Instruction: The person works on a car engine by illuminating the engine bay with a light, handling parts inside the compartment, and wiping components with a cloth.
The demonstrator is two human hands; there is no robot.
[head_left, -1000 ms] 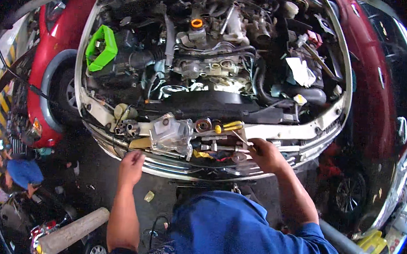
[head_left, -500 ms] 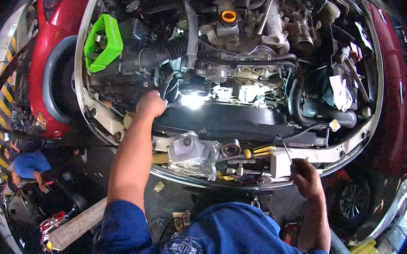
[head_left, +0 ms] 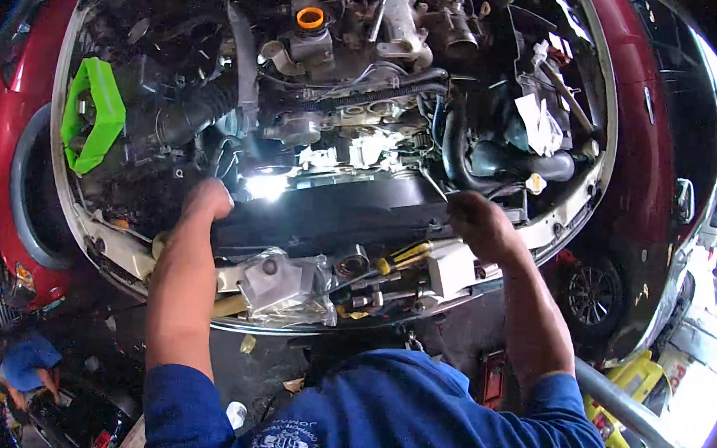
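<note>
My left hand point(head_left: 209, 197) is at the front left of the open engine bay, fingers curled, beside a glaring work light point(head_left: 266, 186); what they hold is unclear. My right hand point(head_left: 482, 223) grips a slim metal tool point(head_left: 436, 185) pointing into the engine point(head_left: 364, 113) over the dark radiator cover point(head_left: 334, 207). Just below my hands, along the front body panel, lie a clear plastic bag with parts point(head_left: 281, 285), a round metal part point(head_left: 349, 259), a yellow-handled tool point(head_left: 403, 254), several metal tools point(head_left: 373, 298) and a white box point(head_left: 451, 269).
A green plastic tray point(head_left: 95, 116) sits at the bay's left. Red cars point(head_left: 40, 60) stand on both sides. A co-worker in blue point(head_left: 30, 366) crouches at the lower left. A metal pole point(head_left: 632, 410) and a yellow object point(head_left: 636, 381) are at the lower right.
My left hand moved from below the bumper up into the bay, where a bright light now shines. My right hand lifted the slim tool from the front edge toward the engine. The view shifted.
</note>
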